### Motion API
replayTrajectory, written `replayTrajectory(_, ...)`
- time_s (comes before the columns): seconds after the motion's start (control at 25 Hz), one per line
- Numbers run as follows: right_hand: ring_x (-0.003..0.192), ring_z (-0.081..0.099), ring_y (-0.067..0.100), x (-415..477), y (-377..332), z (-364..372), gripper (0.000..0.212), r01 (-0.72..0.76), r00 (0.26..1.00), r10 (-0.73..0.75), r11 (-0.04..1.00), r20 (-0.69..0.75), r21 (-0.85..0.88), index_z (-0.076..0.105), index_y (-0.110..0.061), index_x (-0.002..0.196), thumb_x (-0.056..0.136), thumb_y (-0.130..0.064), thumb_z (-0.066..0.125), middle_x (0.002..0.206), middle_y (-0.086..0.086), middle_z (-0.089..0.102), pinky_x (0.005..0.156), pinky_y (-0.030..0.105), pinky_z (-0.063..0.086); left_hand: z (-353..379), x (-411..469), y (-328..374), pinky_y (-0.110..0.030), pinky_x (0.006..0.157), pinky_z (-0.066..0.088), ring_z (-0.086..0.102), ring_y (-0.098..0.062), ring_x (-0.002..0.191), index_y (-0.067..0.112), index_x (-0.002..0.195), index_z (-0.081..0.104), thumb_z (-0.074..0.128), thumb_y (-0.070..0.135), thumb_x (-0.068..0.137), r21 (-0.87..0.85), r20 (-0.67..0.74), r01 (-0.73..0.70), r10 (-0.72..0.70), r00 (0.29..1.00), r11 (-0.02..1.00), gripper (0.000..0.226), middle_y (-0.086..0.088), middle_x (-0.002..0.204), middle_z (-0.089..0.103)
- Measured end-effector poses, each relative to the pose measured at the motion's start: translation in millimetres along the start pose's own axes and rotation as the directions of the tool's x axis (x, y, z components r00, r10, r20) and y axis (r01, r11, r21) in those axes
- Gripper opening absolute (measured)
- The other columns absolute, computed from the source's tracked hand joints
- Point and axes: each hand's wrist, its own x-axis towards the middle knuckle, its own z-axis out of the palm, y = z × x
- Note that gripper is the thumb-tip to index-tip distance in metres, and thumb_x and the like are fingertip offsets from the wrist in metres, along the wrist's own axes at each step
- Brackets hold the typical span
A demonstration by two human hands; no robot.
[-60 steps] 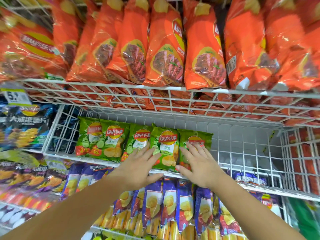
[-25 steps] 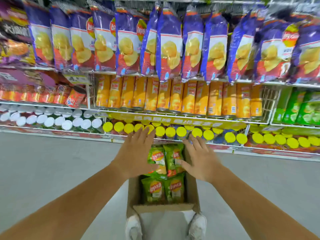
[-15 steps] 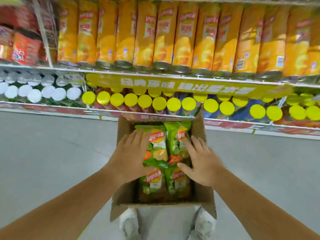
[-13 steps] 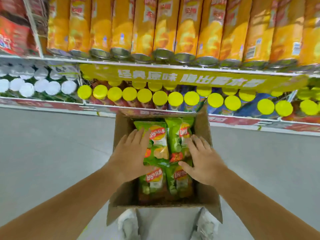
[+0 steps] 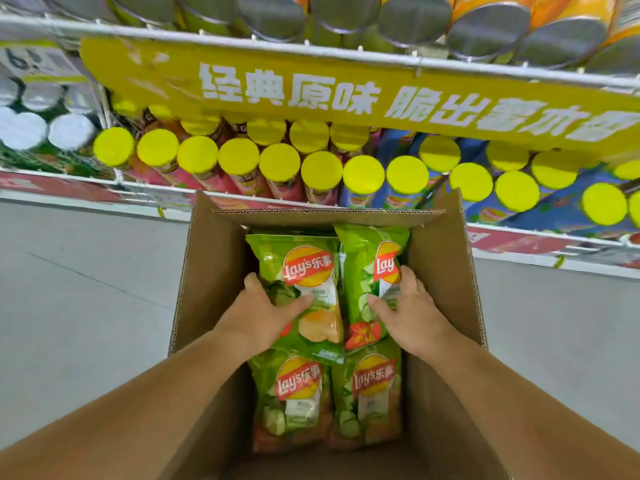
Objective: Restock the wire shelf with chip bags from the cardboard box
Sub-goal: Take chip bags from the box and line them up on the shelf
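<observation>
Grey floor (image 5: 86, 306) takes up both sides of the view. Across the top runs a rack (image 5: 311, 46) of canisters (image 5: 280, 168), yellow lids facing out, with a yellow banner (image 5: 346, 98) hung on the rail above them. The wire shelf the bags are meant for is out of view, so how full it is cannot be told. The open box (image 5: 214, 271) sits on the floor against the foot of the rack, flaps up, directly below the camera. Inside are four green bags that show, in two rows. Left bag (image 5: 304, 271) and right bag (image 5: 363, 258) lie on top at the far end, side by side and touching, overlapping the lower bags (image 5: 298, 386) nearer the body. More layers underneath are possible but hidden. Both forearms reach down into the box. Left hand (image 5: 259, 317) grasps the left bag, thumb across its face, fingers curled over its outer edge and out of sight beneath. Right hand (image 5: 412, 313) grasps the right bag the same way, mirrored. Neither bag looks lifted clear yet; both rest on the row below. Judgement: mid-task, at the pick-up step of one round. Left to do: raise this pair, carry it to the shelf, stand it there, then return for the lower bags and whatever lies under them.
</observation>
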Motion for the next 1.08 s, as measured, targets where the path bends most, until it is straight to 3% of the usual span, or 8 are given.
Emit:
replayTrajectory(0.16,0.139,0.042,0.028,23.8,9.8,6.8,0.11,-0.134,0.991,0.133,0.979,0.016,0.153,0.014,-0.017,0.158,0.077,-0.051,0.081,0.154,0.006,0.038,0.113,0.045,0.04,1.2,16.9,-12.5,-0.033,0.085,0.047,0.057,-0.016,0.102,0.019,0.117,0.038,0.086,0.057,0.064,-0.077,0.097,0.119,-0.112,0.989,0.99,0.081,0.008,0.107,0.056)
replayTrajectory(0.28,0.117,0.059,0.023,33.7,13.3,12.8,0.117,-0.179,0.984,0.175,0.956,0.038,0.234,0.031,-0.031,0.142,0.045,-0.069,0.084,0.134,-0.004,0.054,0.094,0.052,0.056,4.9,20.5,-36.6,-0.039,0.093,0.053,0.061,-0.015,0.106,0.024,0.121,0.048,0.094,0.063,0.041,-0.139,0.162,0.141,-0.118,0.98,0.98,0.1,0.008,0.115,0.064)
replayTrajectory(0.36,0.112,0.062,0.021,37.6,17.2,14.3,0.117,-0.195,0.981,0.187,0.939,0.053,0.284,0.039,-0.028,0.135,0.035,-0.067,0.085,0.125,-0.004,0.059,0.088,0.05,0.059,6.1,16.2,-47.2,-0.042,0.094,0.053,0.062,-0.017,0.108,0.025,0.124,0.05,0.096,0.059,0.038,-0.171,0.173,0.15,-0.12,0.978,0.974,0.104,0.007,0.117,0.065)
replayTrajectory(0.48,0.097,0.067,0.021,29.3,9.1,8.4,0.084,-0.193,0.981,0.187,0.919,0.05,0.345,0.058,-0.023,0.118,0.048,-0.052,0.094,0.108,-0.003,0.068,0.063,0.048,0.063,4.8,4.0,-49.7,-0.037,0.086,0.053,0.061,-0.018,0.108,0.021,0.122,0.048,0.097,0.036,0.057,-0.254,0.117,0.135,-0.108,0.987,0.958,0.083,0.004,0.115,0.063)
replayTrajectory(0.6,0.094,0.068,0.02,10.2,1.8,5.2,0.062,-0.161,0.984,0.178,0.91,-0.009,0.382,0.06,-0.025,0.11,0.06,-0.039,0.096,0.101,-0.004,0.07,0.066,0.051,0.063,-2.1,-13.1,-44.6,-0.029,0.072,0.052,0.062,-0.011,0.099,0.021,0.119,0.047,0.091,0.025,0.069,-0.304,0.018,0.058,-0.055,0.998,0.951,0.066,0.007,0.109,0.065)
replayTrajectory(0.8,0.093,0.067,0.014,-37.2,-17.3,-7.1,0.067,-0.097,0.989,0.134,0.898,-0.058,0.429,0.056,-0.023,0.117,0.064,-0.035,0.095,0.102,-0.007,0.068,0.077,0.05,0.062,-22.5,-52.9,-36.9,-0.049,0.09,0.056,0.063,-0.019,0.106,0.024,0.118,0.043,0.09,0.04,0.068,-0.252,-0.076,-0.017,-0.002,0.997,0.968,0.07,0.007,0.115,0.063)
replayTrajectory(0.96,0.093,0.064,0.007,-82.3,-41.3,-32.9,0.073,-0.037,0.982,0.11,0.91,-0.156,0.413,0.052,-0.024,0.123,0.065,-0.037,0.094,0.103,-0.012,0.065,0.076,0.043,0.062,-42.6,-95.8,-25.9,-0.047,0.09,0.056,0.062,-0.018,0.106,0.025,0.121,0.042,0.088,0.043,0.068,-0.19,-0.107,-0.075,0.056,0.993,0.979,0.073,0.008,0.115,0.062)
replayTrajectory(1.08,0.085,0.058,-0.003,-111.1,-59.6,-56.8,0.068,0.021,0.977,0.066,0.916,-0.203,0.4,0.049,-0.027,0.118,0.066,-0.036,0.093,0.095,-0.018,0.061,0.064,0.021,0.054,-60.7,-125.5,-13.3,-0.045,0.091,0.057,0.063,-0.014,0.106,0.031,0.124,0.042,0.089,0.038,0.069,-0.239,-0.113,-0.131,0.107,0.988,0.962,0.073,0.016,0.112,0.063)
